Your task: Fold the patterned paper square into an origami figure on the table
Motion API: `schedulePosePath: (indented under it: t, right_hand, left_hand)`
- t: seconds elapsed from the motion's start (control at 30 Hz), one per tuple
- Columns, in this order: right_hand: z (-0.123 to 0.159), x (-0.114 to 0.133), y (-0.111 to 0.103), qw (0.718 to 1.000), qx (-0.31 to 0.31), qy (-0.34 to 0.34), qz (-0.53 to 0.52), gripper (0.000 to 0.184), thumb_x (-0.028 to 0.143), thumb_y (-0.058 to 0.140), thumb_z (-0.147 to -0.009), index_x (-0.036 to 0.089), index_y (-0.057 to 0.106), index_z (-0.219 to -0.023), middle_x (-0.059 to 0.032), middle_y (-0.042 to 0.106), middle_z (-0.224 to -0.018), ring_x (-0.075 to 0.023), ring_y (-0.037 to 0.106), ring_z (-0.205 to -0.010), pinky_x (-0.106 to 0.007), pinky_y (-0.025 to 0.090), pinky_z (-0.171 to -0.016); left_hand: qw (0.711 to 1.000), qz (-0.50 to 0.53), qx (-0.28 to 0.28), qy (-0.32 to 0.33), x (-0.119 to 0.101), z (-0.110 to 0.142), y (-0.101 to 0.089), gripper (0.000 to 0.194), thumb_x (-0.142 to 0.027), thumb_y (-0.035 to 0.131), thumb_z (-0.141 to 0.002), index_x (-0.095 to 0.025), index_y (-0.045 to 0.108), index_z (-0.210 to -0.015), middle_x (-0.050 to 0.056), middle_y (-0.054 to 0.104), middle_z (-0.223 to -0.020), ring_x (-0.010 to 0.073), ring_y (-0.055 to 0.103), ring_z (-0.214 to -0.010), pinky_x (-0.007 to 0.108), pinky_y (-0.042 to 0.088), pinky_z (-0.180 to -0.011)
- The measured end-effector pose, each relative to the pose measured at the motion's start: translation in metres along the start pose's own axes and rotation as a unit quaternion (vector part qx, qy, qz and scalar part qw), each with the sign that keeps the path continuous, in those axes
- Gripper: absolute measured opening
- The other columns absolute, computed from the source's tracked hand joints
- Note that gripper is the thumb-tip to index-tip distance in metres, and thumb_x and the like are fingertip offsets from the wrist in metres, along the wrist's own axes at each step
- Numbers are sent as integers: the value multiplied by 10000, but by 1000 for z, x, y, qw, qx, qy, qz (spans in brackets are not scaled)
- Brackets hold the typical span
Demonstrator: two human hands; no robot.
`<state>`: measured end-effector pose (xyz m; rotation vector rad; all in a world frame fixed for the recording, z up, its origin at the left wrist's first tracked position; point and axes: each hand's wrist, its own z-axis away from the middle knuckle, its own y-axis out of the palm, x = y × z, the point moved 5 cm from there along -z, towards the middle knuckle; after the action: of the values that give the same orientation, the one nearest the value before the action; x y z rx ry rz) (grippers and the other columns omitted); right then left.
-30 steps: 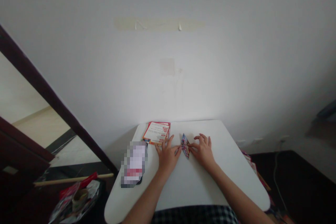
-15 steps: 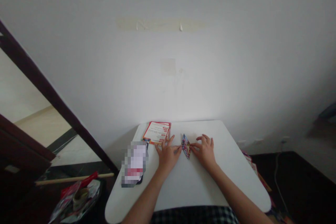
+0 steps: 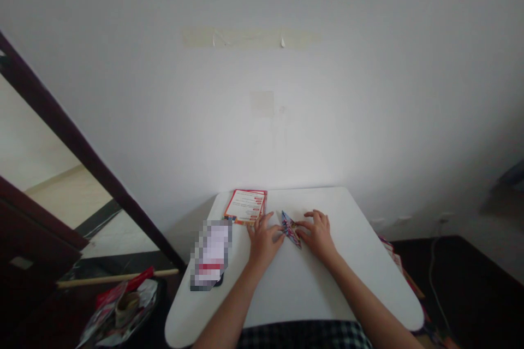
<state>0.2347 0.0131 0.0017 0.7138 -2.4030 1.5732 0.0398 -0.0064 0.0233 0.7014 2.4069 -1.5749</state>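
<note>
A small piece of folded paper (image 3: 291,230), brightly patterned and pointed at both ends, is between my hands just above or on the white table (image 3: 303,289). My left hand (image 3: 264,240) pinches its left side with thumb and forefinger, the other fingers spread. From the right, my right hand (image 3: 317,235) grips the opposite side between thumb and forefinger. Behind my left hand lies a stack of printed sheets (image 3: 246,205) with red borders. To the left rests a phone (image 3: 212,256), its screen blurred out by large pixels.
A white wall (image 3: 327,92) stands directly behind the table. On the floor at left is a bin (image 3: 126,311) with rubbish in it, with a wooden stick (image 3: 118,278) behind. A cable (image 3: 434,283) hangs at the right near wall sockets.
The folded paper has turned slightly, its near tip swinging to the right and its far tip to the left. Both hands still pinch it and have shifted only a little.
</note>
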Motion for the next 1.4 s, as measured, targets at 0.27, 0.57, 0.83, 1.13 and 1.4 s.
schedulePosePath:
  t: [0.27,0.57,0.83,1.13,1.4]
  right_hand:
    - [-2,-5,3,999,-3,-16,-46,232,346,722,-785,398,750,-1009,-51,582,-1217,-311,418,-1262,-544,309,-1077]
    - [-3,-5,0,996,-14,-30,-85,215,337,733,-761,367,749,-974,-43,604,-1208,-279,477,-1212,-517,314,-1078]
    - [-5,-8,4,987,33,19,-158,184,328,620,-814,317,735,-958,-36,711,-1051,-282,536,-1207,-626,140,-1115]
    - [-6,-11,-9,981,-43,26,-188,243,403,590,-822,252,718,-963,-55,737,-951,-255,622,-1029,-476,328,-1038]
    - [-3,-20,-26,975,-183,51,-117,269,390,504,-899,241,693,-1020,-65,705,-1003,-246,568,-1066,-559,183,-1121]
  left_hand:
    - [1000,-25,-12,-9,1,0,-2,143,-366,754,-768,-337,759,-908,32,541,-1408,315,404,-1346,662,115,-1154]
    - [1000,11,-13,-25,0,-5,2,104,-318,790,-729,-335,775,-831,6,590,-1364,336,375,-1349,685,114,-1136]
    - [999,33,-25,-18,-5,-5,1,106,-281,801,-714,-300,758,-809,17,618,-1316,323,403,-1328,695,117,-1138]
    - [999,29,-14,-28,-3,-4,1,87,-325,782,-740,-293,764,-819,25,601,-1331,320,398,-1338,656,124,-1155]
    - [999,22,-10,-45,-1,-5,1,57,-334,757,-770,-300,761,-816,23,594,-1329,317,393,-1338,660,132,-1145]
